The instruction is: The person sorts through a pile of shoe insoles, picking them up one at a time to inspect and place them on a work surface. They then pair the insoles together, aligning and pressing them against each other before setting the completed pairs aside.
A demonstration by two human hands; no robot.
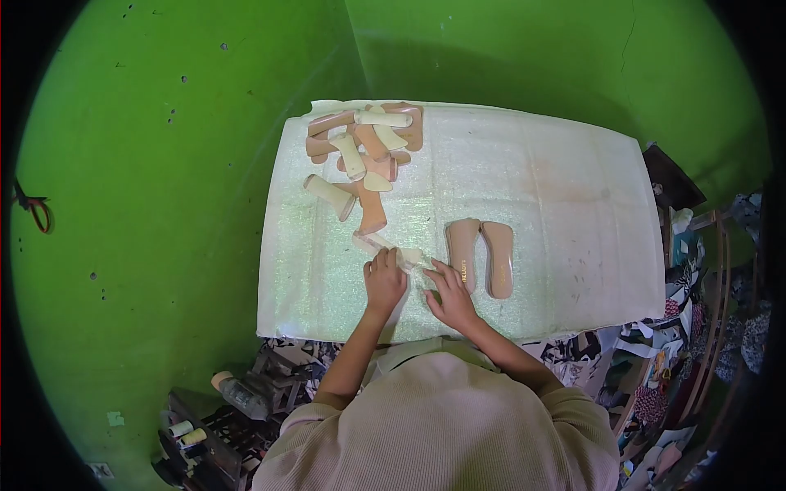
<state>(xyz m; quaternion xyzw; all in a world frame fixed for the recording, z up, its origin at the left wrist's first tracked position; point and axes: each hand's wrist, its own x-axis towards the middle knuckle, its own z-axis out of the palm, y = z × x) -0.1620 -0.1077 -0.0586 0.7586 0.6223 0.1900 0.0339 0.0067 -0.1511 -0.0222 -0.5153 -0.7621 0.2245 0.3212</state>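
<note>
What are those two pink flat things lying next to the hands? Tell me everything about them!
The pair of insoles are tan-pink, flat, sole-shaped pieces, maybe leather or board. They lie side by side, almost touching, lengthwise on the white textured table cover. The right hand lies just beside the left-side one; whether it touches is unclear.

Two hands, left (pixel 383 281) and right (pixel 449 296), work at one table (pixel 557 213). Two insoles (pixel 481 255) lie side by side. About a dozen soles form one pile (pixel 360 155). One bottle (pixel 237 394) lies below.

both forearms forward, left hand (pixel 384 280) fingers curled, right hand (pixel 449 296) fingers spread
</note>
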